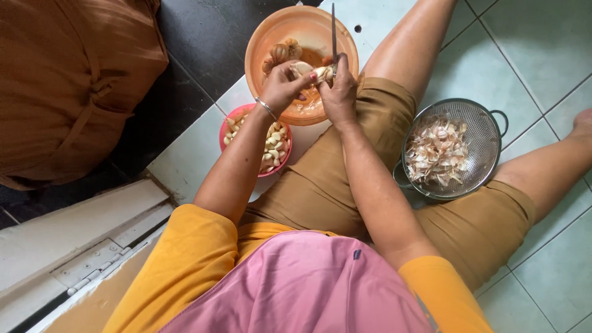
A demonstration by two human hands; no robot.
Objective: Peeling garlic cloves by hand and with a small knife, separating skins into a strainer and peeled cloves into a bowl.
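Holding a garlic clove point(302, 68), the left hand point(285, 85) meets the right hand point(338, 89), whose grip clasps a knife point(333, 34).

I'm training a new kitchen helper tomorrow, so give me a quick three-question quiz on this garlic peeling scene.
1. True or false: the right hand holds a knife.
2. Which holds the peeled cloves: A the orange bowl, B the red bowl, C the colander?
3. What lies in the colander?

Key: 1 true. 2 B. 3 Dry garlic skins; the left hand holds a clove over the orange bowl.
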